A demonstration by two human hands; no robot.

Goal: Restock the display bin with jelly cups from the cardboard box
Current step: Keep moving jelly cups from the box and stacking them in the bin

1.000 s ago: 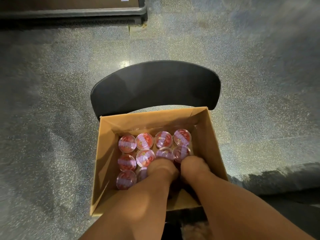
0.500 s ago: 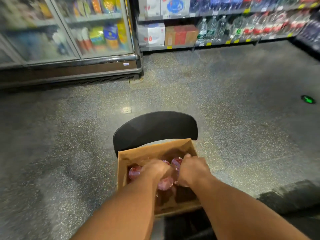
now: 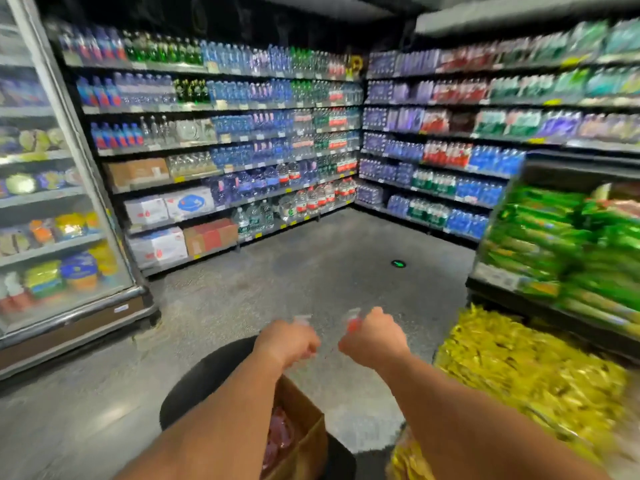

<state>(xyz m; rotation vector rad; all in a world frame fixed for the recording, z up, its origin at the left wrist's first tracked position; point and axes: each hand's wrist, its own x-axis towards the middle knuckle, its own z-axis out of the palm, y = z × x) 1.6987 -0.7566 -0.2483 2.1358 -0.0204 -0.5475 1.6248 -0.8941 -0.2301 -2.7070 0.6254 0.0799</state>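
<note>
At the bottom edge of the view the cardboard box (image 3: 301, 434) sits on a black chair (image 3: 204, 382), partly covered by the left forearm, and a blurred heap of pink-red jelly cups (image 3: 280, 434) shows inside it against the box's right wall. Just right of the box, along the lower right of the frame, lies a bin heaped with yellow-wrapped goods (image 3: 519, 375); whether this is the display bin cannot be told. Both arms reach forward above the box. The left hand (image 3: 287, 342) has its fingers curled into a fist, and a pale, blurred shape at its far edge looks like a jelly cup, though the blur leaves that unsure. The right hand (image 3: 372, 337) is also curled, its fingers gripping a red-topped jelly cup (image 3: 353, 322) that sticks out past the knuckles. The two hands are near each other but apart, over the speckled grey floor (image 3: 311, 271). Further right stands a rack of green packets (image 3: 571, 244). To the left is a glass-door cooler (image 3: 52, 202), and at the far end shelves of bottled drinks (image 3: 242, 150) meet in a corner.
</note>
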